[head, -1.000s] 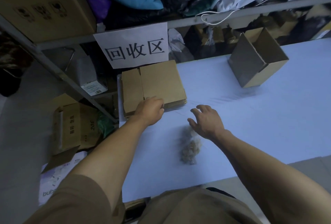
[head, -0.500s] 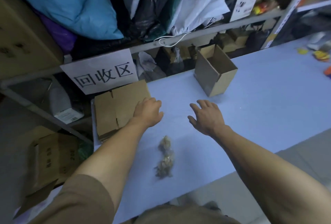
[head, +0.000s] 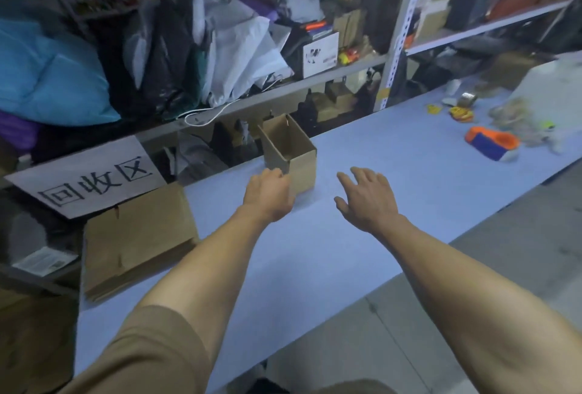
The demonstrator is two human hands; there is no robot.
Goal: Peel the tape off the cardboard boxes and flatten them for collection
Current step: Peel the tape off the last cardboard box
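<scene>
A small open cardboard box (head: 303, 170) stands upright on the pale blue table (head: 315, 255), near its back edge. My left hand (head: 267, 196) reaches it; the loosely curled fingertips touch the box's near-left corner, and no grip shows. My right hand (head: 367, 199) hovers just right of the box with fingers spread, holding nothing. A stack of flattened cardboard (head: 138, 236) lies at the table's left end, under a paper sign (head: 91, 180).
An orange and blue tape dispenser (head: 493, 143), a tape roll (head: 467, 99) and a crumpled clump (head: 516, 118) lie at the far right of the table. Metal shelving (head: 398, 34) stuffed with bags and boxes runs behind it. Grey floor lies to the right.
The view has swung right and up. My left hand left the flattened stack and reached the open box; my right hand moved forward beside it. The tape clump near me dropped out of view.
</scene>
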